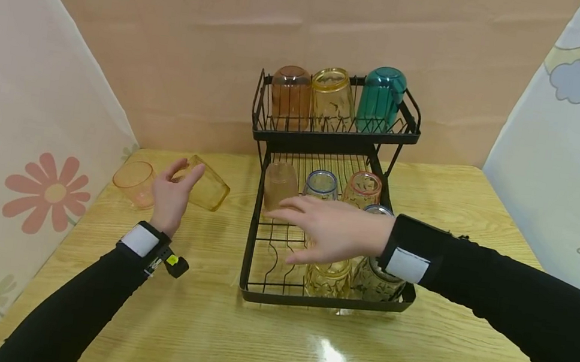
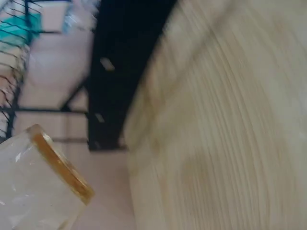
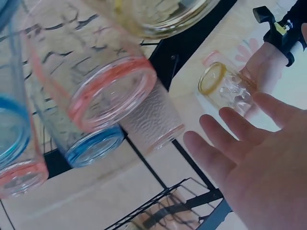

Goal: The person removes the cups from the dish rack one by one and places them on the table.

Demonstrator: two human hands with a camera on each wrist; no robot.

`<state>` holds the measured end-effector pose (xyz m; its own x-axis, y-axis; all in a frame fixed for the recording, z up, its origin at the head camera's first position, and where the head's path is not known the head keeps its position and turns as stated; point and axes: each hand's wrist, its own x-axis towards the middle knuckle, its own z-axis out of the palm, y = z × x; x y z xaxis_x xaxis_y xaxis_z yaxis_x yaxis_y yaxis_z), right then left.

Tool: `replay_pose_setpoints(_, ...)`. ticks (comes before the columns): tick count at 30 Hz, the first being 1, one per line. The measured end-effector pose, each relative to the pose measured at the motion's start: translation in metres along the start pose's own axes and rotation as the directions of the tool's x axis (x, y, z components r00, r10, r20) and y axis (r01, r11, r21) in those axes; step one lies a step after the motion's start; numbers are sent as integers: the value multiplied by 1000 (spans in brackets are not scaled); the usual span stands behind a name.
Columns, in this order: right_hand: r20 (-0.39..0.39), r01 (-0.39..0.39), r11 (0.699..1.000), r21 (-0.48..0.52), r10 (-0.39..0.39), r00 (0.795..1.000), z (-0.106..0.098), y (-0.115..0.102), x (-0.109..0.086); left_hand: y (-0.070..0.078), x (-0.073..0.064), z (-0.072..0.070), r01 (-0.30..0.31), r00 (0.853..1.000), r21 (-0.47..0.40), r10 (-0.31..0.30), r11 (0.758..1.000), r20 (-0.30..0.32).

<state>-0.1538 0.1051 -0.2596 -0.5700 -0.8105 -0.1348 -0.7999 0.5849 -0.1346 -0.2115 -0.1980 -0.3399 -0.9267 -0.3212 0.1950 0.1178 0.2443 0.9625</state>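
While in left hand [image 1: 171,198], glass [image 1: 210,188] aslant rightward.

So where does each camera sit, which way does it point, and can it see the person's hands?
Head: on the person's head, looking forward and down at the black rack; left hand, right hand and black sleeves show.
Left wrist: on that wrist, looking at part of the amber glass, the rack and wooden table; no hand shows.
Right wrist: on that wrist, looking past glasses; both hands show.
Shared: head and right wrist both see the left hand holding the amber glass.
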Motion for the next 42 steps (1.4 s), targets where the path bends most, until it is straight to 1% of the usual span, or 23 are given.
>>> replay_pose_setpoints(2,7,-24,999,-22,24,1000,0,3,-4,-8,7,-2,-43,999,110,44,993,-3)
replay_pose_setpoints(3,10,-34,999,-28,34,999,-1,4,-6,-13,10,-2,-70,997,161,71,984,0)
replay_pose_setpoints(5,12,-51,998,-32,52,999,-1,7,-9,-21,17,-3,-122,992,254,124,959,8)
replay_pose_setpoints(7,8,-68,997,-35,68,998,-1,10,-12,-28,23,-4,-163,986,331,165,929,22)
replay_pose_setpoints(9,6,-86,996,-31,87,996,0,14,-15,-33,28,-5,-192,980,394,195,899,33)
replay_pose_setpoints(12,7,-130,991,-44,130,991,1,19,-18,-40,35,-6,-202,978,452,204,869,45)
replay_pose_setpoints(13,5,-139,989,-44,140,990,1,21,-19,-42,38,-6,-200,978,464,201,863,49)
replay_pose_setpoints(17,0,-173,983,-64,173,985,2,27,-24,-50,47,-9,-165,986,488,159,857,54)
replay_pose_setpoints(20,-15,-180,982,-58,179,984,2,31,-27,-56,53,-12,-129,991,499,122,857,47)
replay_pose_setpoints(23,-25,-184,982,-37,183,983,3,36,-31,-61,59,-15,-108,994,519,103,848,38)
replay_pose_setpoints(27,-39,-195,981,-13,194,980,5,41,-33,-66,65,-20,-100,995,533,99,840,31)
replay_pose_setpoints(34,-40,-247,969,5,247,968,3,51,-32,-72,69,-26,-95,995,548,102,831,18)
replay_pose_setpoints(39,-42,-275,961,13,275,961,2,58,-32,-74,71,-25,-100,995,568,97,817,36)
replay_pose_setpoints(42,-42,-298,955,6,298,954,2,61,-31,-76,70,-25,-112,994,586,102,802,51)
